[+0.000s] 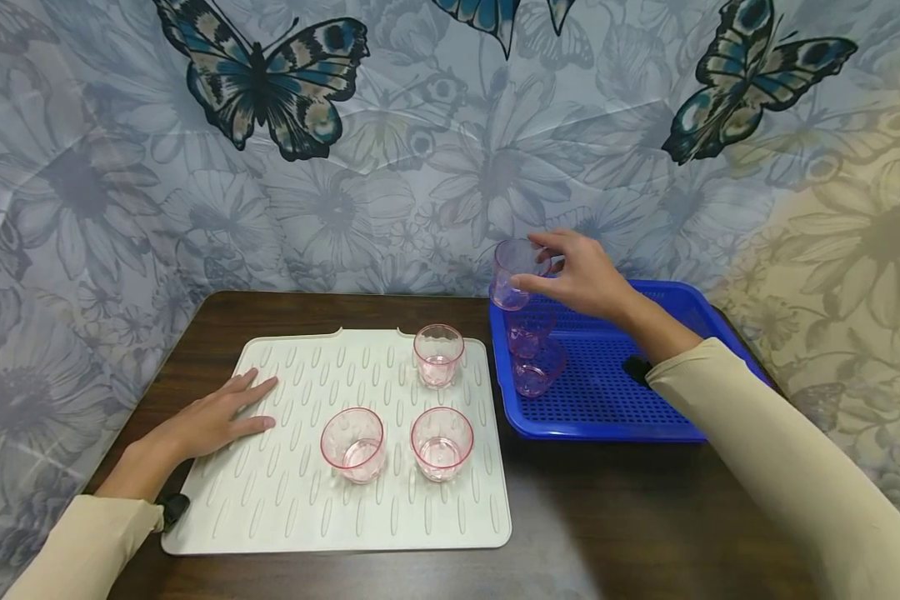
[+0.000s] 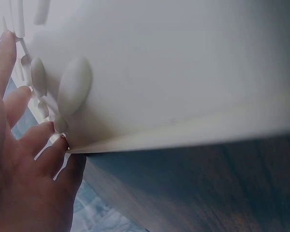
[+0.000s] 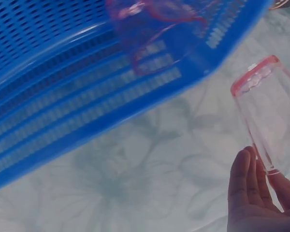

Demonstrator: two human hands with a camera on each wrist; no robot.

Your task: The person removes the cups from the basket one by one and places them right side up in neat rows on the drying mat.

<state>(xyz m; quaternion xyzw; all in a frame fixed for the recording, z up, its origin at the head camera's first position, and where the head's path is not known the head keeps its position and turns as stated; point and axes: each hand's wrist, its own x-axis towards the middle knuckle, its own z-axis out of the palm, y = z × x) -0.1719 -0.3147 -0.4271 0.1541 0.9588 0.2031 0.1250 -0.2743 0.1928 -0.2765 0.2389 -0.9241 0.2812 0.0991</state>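
Note:
My right hand (image 1: pixel 581 279) pinches a clear pink-tinted drinking glass (image 1: pixel 512 279) by its rim, raised over the back left corner of a blue plastic basket (image 1: pixel 607 429). In the right wrist view, the fingers and thumb grip the rim of that glass (image 3: pixel 270 111). Inside the basket's left side are more pink glasses (image 1: pixel 538 371), overlapping in view. Three similar glasses stand upright on a white ridged drying mat (image 1: pixel 285 517): one at the back (image 1: pixel 438 358), two nearer the front (image 1: pixel 354 446). My left hand (image 1: pixel 213 417) rests with spread fingers on the mat's left edge.
The mat and basket sit side by side on a dark wooden table (image 1: pixel 570 508). A butterfly-and-flower patterned cloth (image 1: pixel 450 208) hangs right behind the table. The basket's raised rim lies under my right forearm.

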